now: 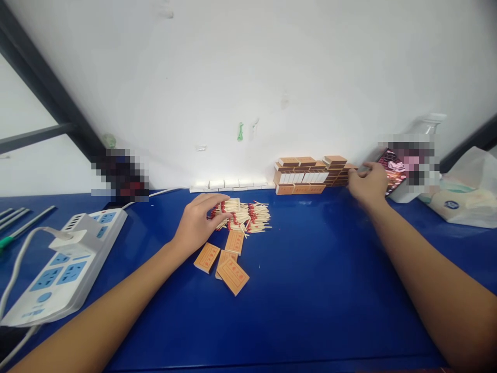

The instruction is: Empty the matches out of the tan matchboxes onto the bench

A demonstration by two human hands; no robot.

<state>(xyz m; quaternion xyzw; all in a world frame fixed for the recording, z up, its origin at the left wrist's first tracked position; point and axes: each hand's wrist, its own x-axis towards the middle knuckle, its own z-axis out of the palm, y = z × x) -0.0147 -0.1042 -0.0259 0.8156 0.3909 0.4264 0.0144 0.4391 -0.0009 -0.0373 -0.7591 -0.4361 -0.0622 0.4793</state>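
My left hand [200, 220] is closed round a small pale matchbox tray [233, 204], held at the left end of a heap of red-tipped matches [258, 217]. My right hand [368, 184] reaches to the right end of the stacked matchboxes [298, 188] by the wall. Its thumb and fingers close on a brown matchbox [350, 167] at that end, partly hidden by the hand. Several loose matchbox sleeves lie in front of the heap, the nearest sleeve [233, 276] overlapping another.
A row of white trays [223, 185] stands along the wall. At left are a white power strip [73, 269] with a plugged-in charger and cable, and metal rods [34, 223]. A phone [393, 168] leans at right beside a tissue pack [462, 194]. Everything rests on a blue table [310, 290].
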